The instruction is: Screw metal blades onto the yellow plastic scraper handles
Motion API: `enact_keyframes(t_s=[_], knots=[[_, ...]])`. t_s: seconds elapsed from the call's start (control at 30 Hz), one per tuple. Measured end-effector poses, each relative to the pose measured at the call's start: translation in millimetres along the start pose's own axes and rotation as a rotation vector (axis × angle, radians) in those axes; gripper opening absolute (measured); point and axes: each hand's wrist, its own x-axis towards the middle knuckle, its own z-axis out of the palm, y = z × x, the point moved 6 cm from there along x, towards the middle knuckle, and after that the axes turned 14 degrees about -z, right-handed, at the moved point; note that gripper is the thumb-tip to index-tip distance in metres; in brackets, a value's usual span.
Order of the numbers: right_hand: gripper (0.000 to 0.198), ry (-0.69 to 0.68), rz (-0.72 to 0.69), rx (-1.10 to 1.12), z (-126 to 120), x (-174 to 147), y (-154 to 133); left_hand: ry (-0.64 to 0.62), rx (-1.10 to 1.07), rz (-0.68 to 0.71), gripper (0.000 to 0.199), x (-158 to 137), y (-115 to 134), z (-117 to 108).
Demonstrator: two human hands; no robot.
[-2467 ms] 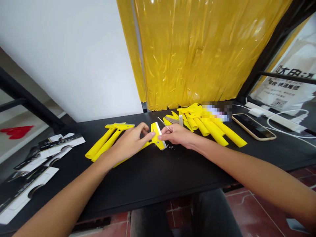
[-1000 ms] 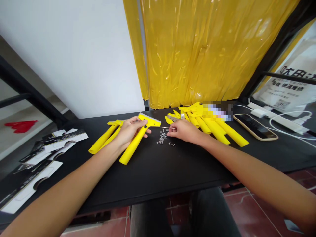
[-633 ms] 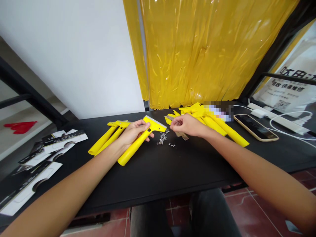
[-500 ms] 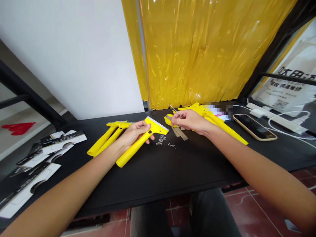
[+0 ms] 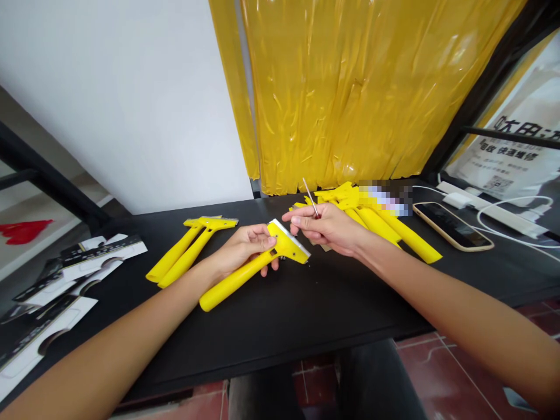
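Note:
My left hand (image 5: 247, 248) is closed around a yellow scraper (image 5: 238, 283), thumb pressed on its head, handle slanting toward me. A metal blade edge runs along the far side of that head. In my right hand (image 5: 324, 227) a thin metal rod (image 5: 310, 196) sticks up between the fingers; its lower end is hidden. My right thumb and fingertips are close to the blade edge; whether they touch it I cannot tell. Behind this hand lies a pile of yellow scraper parts (image 5: 376, 224). The held scraper hides most of the small metal pieces on the table.
Two yellow scrapers (image 5: 188, 248) lie on the black table (image 5: 280, 332) left of my hands. Printed black-and-white cards (image 5: 74, 280) are spread at the far left. A phone (image 5: 452, 226), white cables and a power strip (image 5: 503, 213) occupy the right side.
My right hand has left the yellow parts and come toward the scraper head, rod still in it. The held scraper has moved slightly right and nearer to me, covering the small metal pieces.

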Motion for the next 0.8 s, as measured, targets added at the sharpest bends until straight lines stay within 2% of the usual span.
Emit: enact_keyframes(t_s=[0.17, 0.37, 0.53, 0.8], knots=[[0.027, -0.039, -0.050, 0.000, 4.8, -1.5, -2.3, -0.090, 0.048, -0.031, 0.026, -1.8, -4.8, 10.1], [0.027, -0.041, -0.088, -0.031, 8.7, -2.8, 0.1, -0.108, 0.032, -0.031, 0.023, -1.7, -5.3, 11.9], [0.025, 0.043, -0.097, -0.155, 4.5, -3.1, -0.3, -0.058, 0.019, -0.032, 0.022, 0.4, -7.5, 7.8], [0.025, 0.028, -0.148, -0.363, 2.0, -1.1, -0.6, 0.028, 0.046, 0.012, 0.022, 2.1, -6.5, 3.4]])
